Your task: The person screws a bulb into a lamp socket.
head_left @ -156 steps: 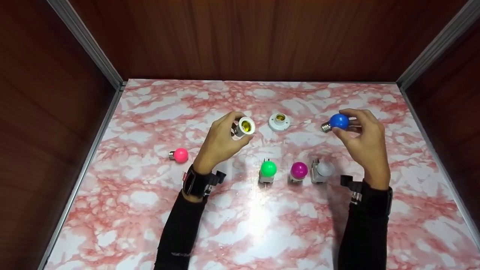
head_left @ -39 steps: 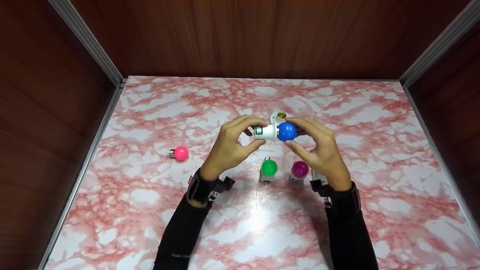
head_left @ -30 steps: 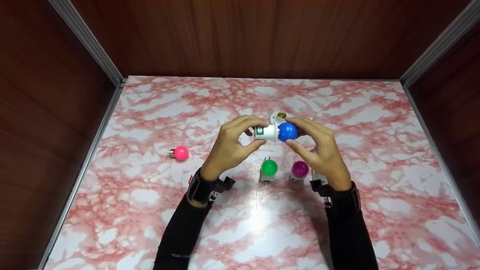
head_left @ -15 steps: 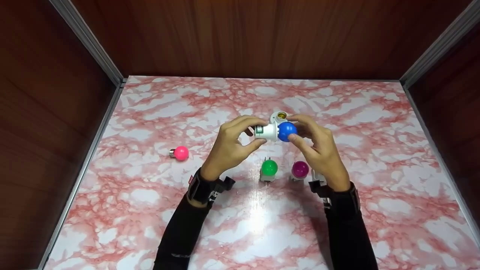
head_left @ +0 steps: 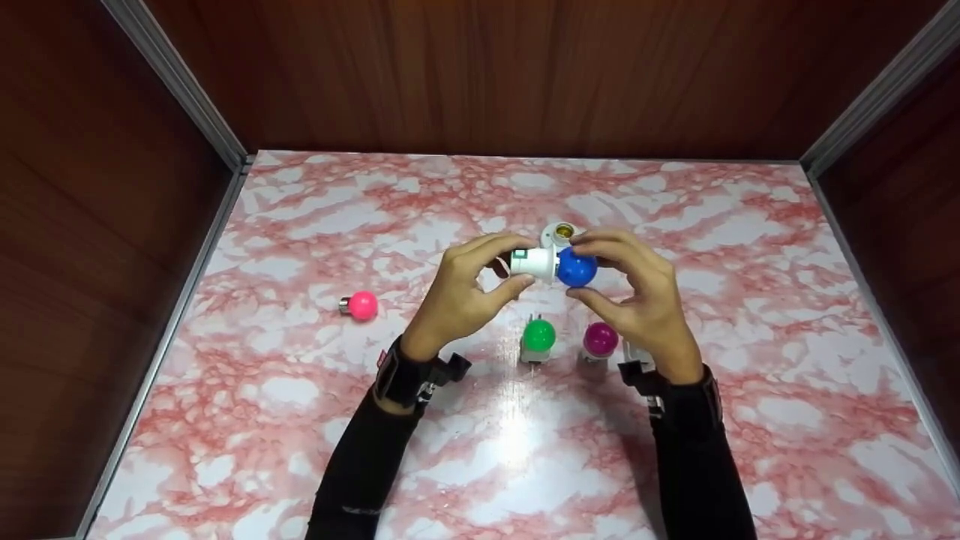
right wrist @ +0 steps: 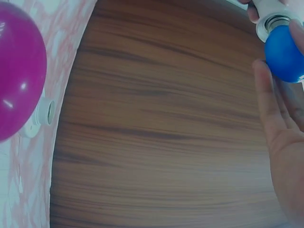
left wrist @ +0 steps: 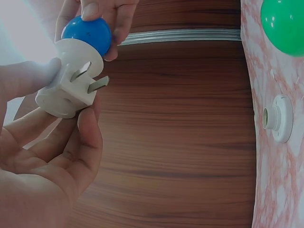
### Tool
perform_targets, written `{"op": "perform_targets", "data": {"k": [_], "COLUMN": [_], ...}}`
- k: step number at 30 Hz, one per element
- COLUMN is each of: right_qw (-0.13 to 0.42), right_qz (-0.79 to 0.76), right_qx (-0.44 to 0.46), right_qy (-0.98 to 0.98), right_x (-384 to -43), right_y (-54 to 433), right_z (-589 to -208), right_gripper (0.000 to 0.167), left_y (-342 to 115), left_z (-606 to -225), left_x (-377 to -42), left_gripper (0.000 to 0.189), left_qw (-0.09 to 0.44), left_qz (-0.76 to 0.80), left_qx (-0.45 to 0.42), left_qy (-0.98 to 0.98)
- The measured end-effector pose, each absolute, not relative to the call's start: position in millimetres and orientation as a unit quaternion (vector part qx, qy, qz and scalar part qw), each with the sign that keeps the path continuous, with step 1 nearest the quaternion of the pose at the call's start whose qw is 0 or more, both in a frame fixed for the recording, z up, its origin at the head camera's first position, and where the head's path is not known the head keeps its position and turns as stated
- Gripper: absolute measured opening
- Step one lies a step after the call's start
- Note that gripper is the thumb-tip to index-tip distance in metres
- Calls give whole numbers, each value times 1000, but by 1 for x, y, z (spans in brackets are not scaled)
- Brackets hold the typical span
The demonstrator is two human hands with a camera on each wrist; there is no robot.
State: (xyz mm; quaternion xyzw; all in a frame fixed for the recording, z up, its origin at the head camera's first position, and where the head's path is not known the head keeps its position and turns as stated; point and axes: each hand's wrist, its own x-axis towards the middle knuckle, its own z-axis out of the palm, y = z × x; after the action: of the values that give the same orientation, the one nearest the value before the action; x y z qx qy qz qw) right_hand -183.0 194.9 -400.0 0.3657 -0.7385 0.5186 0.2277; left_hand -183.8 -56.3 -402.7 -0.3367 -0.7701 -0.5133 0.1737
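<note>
My left hand [head_left: 459,291] grips a white plug-in bulb socket [head_left: 535,264] between thumb and fingers, its opening facing right. Two flat metal prongs [left wrist: 98,84] stick out of the socket in the left wrist view. With thumb below and fingers above, my right hand [head_left: 646,300] holds a blue light bulb [head_left: 576,268] at the socket's mouth. A strip of the bulb's metal screw base [right wrist: 277,22] shows in the right wrist view; the rest is hidden inside the socket. Both things are held above the table, in line with each other.
Behind the hands sits a white round lamp holder [head_left: 551,234]. A green bulb [head_left: 539,335] and a magenta bulb [head_left: 601,339] stand in front, with a white socket [head_left: 637,352] partly behind the right wrist. A pink bulb [head_left: 364,305] lies left. Wooden panels [head_left: 480,82] enclose the marbled table [head_left: 285,465].
Since the oldest frame both hands have come together, bringing the blue bulb into the socket's mouth. Over the last half second the right thumb has slid to the bulb's underside; the left hand stays nearly still.
</note>
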Motion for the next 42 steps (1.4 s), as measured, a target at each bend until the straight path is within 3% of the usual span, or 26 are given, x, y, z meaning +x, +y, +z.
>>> {"op": "perform_targets", "data": {"k": [8,29,42], "right_qw": [251,227,210], "right_qz": [506,510,509], "right_qx": [374,343,328], "right_qy": [-736,-755,-767], "right_x": [-184,-180,-182], "right_y": [195,195,196], "right_z": [-399,-402,-404], "right_gripper": [50,53,42], "left_y": [-56,-56,-55], "left_z": [-403,-403,-402], "left_x": [-184,-182,-182], "left_gripper": [36,37,34], "left_qw": [170,204,205], "left_qz": [-512,-506,-508], "left_qx": [-338,-347,-348], "left_qy": [-771,-763,-761]}}
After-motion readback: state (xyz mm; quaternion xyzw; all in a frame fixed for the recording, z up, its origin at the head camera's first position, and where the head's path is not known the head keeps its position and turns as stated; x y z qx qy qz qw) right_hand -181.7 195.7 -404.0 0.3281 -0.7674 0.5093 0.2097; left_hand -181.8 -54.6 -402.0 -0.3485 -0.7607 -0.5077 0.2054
